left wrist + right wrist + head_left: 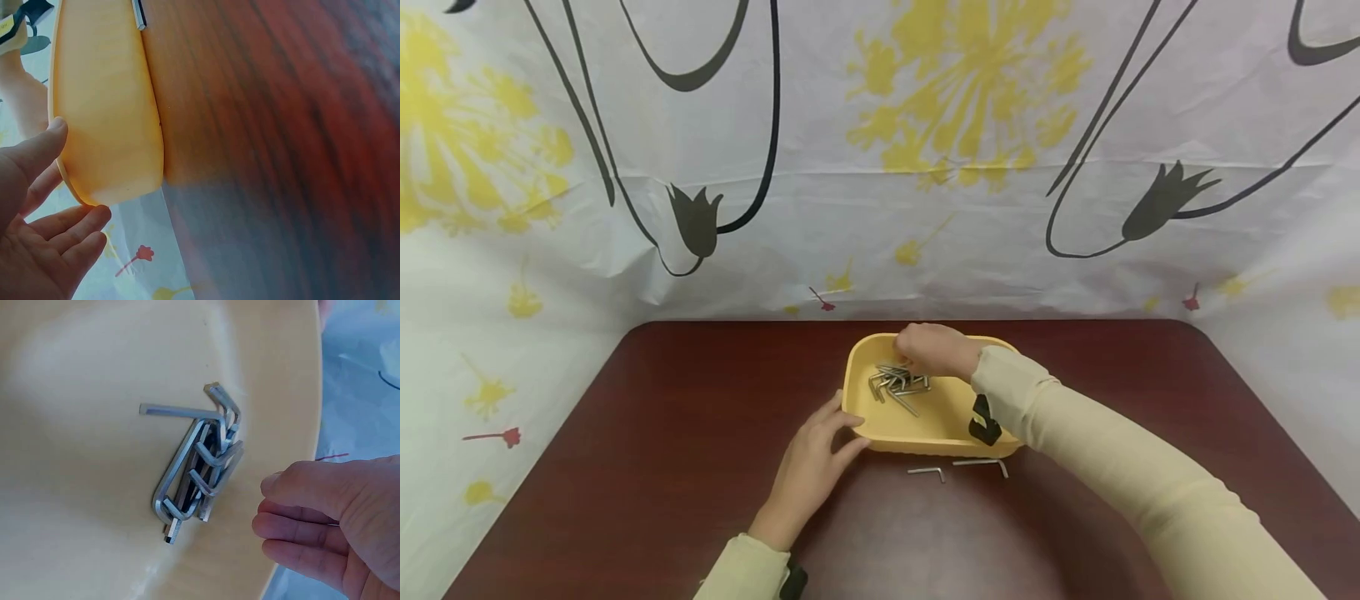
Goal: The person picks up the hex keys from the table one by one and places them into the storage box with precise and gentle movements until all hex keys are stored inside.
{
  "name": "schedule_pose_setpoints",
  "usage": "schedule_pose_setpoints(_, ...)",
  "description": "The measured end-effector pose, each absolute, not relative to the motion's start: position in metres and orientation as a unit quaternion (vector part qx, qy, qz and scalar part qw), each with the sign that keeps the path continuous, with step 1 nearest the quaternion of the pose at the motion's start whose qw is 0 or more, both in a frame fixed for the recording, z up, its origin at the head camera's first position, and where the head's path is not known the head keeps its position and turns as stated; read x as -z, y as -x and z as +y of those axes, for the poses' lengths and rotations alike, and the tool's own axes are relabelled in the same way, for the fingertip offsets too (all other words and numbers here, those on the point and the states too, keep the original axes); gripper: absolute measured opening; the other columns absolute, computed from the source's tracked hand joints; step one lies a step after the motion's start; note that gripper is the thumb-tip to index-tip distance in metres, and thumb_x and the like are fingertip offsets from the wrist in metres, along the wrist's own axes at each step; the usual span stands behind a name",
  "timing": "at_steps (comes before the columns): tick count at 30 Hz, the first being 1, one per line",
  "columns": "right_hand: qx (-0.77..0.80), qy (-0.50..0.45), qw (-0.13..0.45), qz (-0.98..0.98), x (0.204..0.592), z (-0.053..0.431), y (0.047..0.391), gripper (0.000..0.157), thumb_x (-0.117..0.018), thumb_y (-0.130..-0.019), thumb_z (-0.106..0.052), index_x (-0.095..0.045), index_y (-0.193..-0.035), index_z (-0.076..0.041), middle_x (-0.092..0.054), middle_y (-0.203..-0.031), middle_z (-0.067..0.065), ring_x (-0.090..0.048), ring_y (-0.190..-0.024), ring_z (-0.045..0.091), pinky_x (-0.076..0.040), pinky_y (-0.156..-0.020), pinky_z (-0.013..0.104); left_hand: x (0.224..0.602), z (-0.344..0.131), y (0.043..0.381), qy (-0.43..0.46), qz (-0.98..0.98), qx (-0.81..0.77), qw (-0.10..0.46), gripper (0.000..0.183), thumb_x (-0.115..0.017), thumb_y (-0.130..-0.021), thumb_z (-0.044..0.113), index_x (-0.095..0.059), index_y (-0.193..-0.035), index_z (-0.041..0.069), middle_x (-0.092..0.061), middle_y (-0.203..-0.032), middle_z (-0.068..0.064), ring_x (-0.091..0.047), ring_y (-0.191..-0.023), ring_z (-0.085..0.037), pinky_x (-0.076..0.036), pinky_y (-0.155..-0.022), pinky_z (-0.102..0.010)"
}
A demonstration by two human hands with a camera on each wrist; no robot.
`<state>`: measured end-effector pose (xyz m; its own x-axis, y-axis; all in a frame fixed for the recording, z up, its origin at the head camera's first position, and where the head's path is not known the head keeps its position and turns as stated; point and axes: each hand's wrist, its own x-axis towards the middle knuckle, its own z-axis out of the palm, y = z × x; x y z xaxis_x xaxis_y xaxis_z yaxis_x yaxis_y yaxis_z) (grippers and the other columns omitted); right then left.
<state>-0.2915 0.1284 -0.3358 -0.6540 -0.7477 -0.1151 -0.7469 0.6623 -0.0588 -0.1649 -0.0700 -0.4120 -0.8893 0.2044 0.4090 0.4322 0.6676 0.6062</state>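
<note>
A yellow plastic tray (951, 410) stands on the table, with a heap of silver Allen keys (898, 382) towards its left side. My left hand (811, 450) grips the tray's near left corner, thumb against the outer wall and index finger over the rim. In the left wrist view, the other fingers touch the tray's (106, 112) end wall. My right hand (936, 350) reaches over the far rim beside the heap. Its fingers (290, 526) are loosely bent, with a gap to the Allen keys (206, 462) and nothing visible between them.
Two loose Allen keys lie on the table in front of the tray, a shorter one (925, 471) and a longer one (977, 462). Behind the dark red-brown table (715, 392) hangs a white patterned sheet (820, 208). My right forearm crosses the tray's right end.
</note>
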Motion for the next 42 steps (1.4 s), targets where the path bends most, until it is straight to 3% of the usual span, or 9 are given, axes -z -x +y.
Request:
schedule_pose_setpoints(5, 0.015, 0.420, 0.048, 0.906, 0.330, 0.137, 0.276, 0.040, -0.055, -0.078, 0.011, -0.032, -0.057, -0.015, -0.023, -0.058, -0.005, -0.018, -0.051, 0.008, -0.018, -0.048, 0.021, 0.413, -0.068, 0.163, 0.176, -0.898, 0.373, 0.153, 0.025, -0.078, -0.075, 0.021, -0.071, -0.097, 0.012, -0.052, -0.131, -0.018, -0.052, -0.117, -0.031, -0.046, -0.091, -0.043)
schedule_pose_setpoints(12, 0.022, 0.436, 0.030, 0.899, 0.321, 0.148, 0.254, 0.024, -0.063, -0.072, 0.009, -0.051, -0.061, -0.008, -0.040, -0.061, -0.006, -0.029, -0.055, 0.008, -0.026, -0.049, 0.020, 0.411, -0.067, 0.162, 0.163, -0.895, 0.389, 0.143, 0.026, -0.079, -0.074, 0.019, -0.071, -0.098, 0.011, -0.052, -0.131, -0.018, -0.051, -0.118, -0.030, -0.046, -0.091, -0.044)
schedule_pose_setpoints(20, 0.025, 0.441, -0.017, 0.897, 0.326, 0.163, 0.223, 0.023, -0.063, -0.072, 0.004, -0.050, -0.062, -0.012, -0.044, -0.063, -0.005, -0.036, -0.057, 0.009, -0.032, -0.048, 0.020, 0.409, -0.066, 0.162, 0.162, -0.894, 0.398, 0.129, 0.026, -0.078, -0.076, 0.017, -0.071, -0.099, 0.010, -0.051, -0.132, -0.017, -0.049, -0.120, -0.031, -0.045, -0.092, -0.045)
schedule_pose_setpoints(27, 0.020, 0.428, -0.041, 0.903, 0.338, 0.174, 0.196, 0.010, -0.062, -0.076, 0.002, -0.063, -0.078, -0.009, -0.056, -0.074, -0.003, -0.054, -0.065, 0.012, -0.046, -0.056, 0.024, 0.407, -0.066, 0.161, 0.155, -0.894, 0.403, 0.121, 0.027, -0.078, -0.076, 0.018, -0.071, -0.100, 0.009, -0.049, -0.133, -0.017, -0.048, -0.121, -0.030, -0.045, -0.092, -0.045)
schedule_pose_setpoints(37, 0.004, 0.430, -0.117, 0.895, 0.346, 0.179, 0.168, 0.014, -0.062, -0.075, 0.004, -0.065, -0.077, -0.010, -0.054, -0.070, -0.003, -0.055, -0.063, 0.012, -0.046, -0.053, 0.021, 0.406, -0.071, 0.158, 0.136, -0.899, 0.404, 0.107, 0.028, -0.077, -0.077, 0.017, -0.070, -0.102, 0.008, -0.048, -0.135, -0.016, -0.045, -0.124, -0.029, -0.041, -0.097, -0.045)
schedule_pose_setpoints(42, 0.011, 0.434, -0.170, 0.885, 0.351, 0.184, 0.155, 0.015, -0.064, -0.073, 0.001, -0.058, -0.071, -0.012, -0.046, -0.066, -0.005, -0.049, -0.060, 0.011, -0.043, -0.051, 0.020, 0.406, -0.066, 0.159, 0.139, -0.898, 0.405, 0.102, 0.028, -0.077, -0.077, 0.018, -0.070, -0.102, 0.008, -0.048, -0.136, -0.015, -0.045, -0.124, -0.028, -0.041, -0.096, -0.044)
